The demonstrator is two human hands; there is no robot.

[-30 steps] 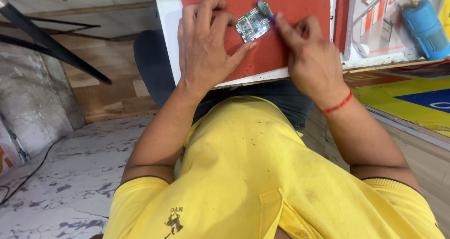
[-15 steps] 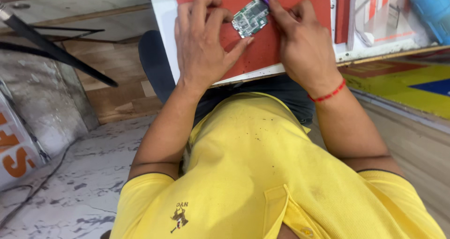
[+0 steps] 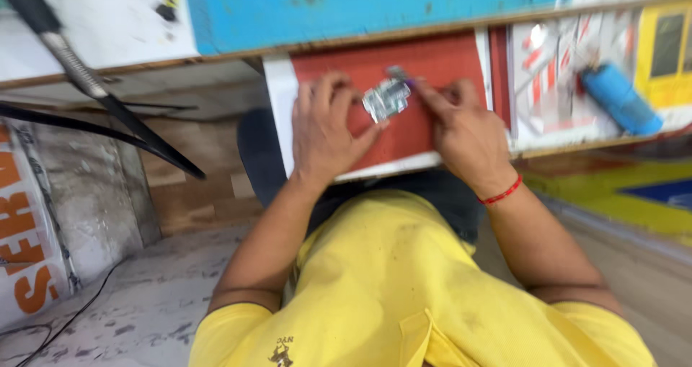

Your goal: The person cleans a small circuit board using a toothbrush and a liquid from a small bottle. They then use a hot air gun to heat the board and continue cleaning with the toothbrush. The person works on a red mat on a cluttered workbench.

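My left hand (image 3: 326, 133) lies palm down on the red mat (image 3: 432, 72), its thumb and forefinger pinched on the left edge of a small silvery circuit board (image 3: 385, 99), the other fingers spread flat beside it. My right hand (image 3: 465, 129) comes in from the other side, thumb and forefinger closed together around a thin tool with a purple tip (image 3: 401, 76) that touches the board's upper right corner (the picture is blurred here, so I cannot make out the tool's exact shape). The board sits on the mat a little above its middle, nearer the far edge than the near one, lying between my two hands. A red thread band (image 3: 502, 193) circles my right wrist. The mat rests on a white board (image 3: 277, 108) whose left and near edges show as pale strips around it. To the right of the mat, on the same surface, lies a blue cylindrical object (image 3: 620, 102) near the right edge, well apart from my hands. Beyond the far edge runs a blue painted panel (image 3: 375, 7). Nearer to me is my yellow shirt (image 3: 404, 295), and off to the left a dark metal bar (image 3: 101, 93) slants across the floor side.
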